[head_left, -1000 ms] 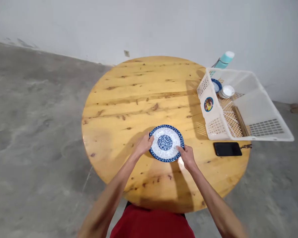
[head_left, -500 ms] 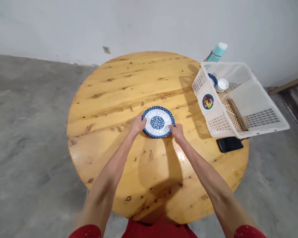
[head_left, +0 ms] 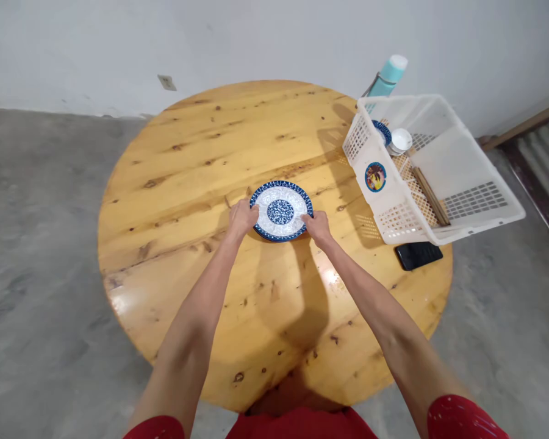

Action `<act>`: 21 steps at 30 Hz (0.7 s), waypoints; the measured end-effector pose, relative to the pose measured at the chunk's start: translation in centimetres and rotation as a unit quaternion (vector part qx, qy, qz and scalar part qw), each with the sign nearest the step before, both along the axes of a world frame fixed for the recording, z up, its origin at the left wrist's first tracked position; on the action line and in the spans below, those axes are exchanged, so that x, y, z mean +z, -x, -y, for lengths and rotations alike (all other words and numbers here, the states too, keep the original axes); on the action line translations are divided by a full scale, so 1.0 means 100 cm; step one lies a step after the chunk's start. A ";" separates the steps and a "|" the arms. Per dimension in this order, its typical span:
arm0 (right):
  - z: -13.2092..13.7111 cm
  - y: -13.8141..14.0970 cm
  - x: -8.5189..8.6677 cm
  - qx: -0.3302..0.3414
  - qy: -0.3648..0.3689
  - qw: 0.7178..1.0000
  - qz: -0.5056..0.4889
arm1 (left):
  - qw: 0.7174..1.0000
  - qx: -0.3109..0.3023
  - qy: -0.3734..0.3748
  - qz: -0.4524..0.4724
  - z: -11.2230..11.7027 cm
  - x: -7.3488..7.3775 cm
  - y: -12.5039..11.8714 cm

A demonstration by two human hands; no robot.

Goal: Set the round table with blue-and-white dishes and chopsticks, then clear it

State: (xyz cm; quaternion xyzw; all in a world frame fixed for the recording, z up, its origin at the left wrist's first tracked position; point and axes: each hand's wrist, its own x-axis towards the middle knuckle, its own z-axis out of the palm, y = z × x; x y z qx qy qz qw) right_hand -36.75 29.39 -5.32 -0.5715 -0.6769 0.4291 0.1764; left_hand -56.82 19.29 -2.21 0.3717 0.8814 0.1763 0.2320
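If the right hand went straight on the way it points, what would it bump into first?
Probably the blue-and-white patterned plate, whose rim the right hand grips; depth is hard to judge.

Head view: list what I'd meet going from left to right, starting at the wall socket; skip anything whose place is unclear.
Wall socket → left hand → blue-and-white plate → right hand → round sticker on the white basket → white bowls → brown sticks.
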 end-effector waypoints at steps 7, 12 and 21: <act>0.003 -0.005 0.015 0.067 -0.034 0.995 0.063 | 0.999 -0.013 0.016 -0.037 0.006 0.009 -0.005; 0.004 -0.013 0.032 0.069 -0.107 0.985 0.114 | 0.993 0.044 -0.021 -0.105 0.023 0.019 -0.015; 0.003 -0.008 0.035 0.054 -0.109 0.985 0.126 | 0.994 0.041 0.003 -0.097 0.023 0.022 -0.019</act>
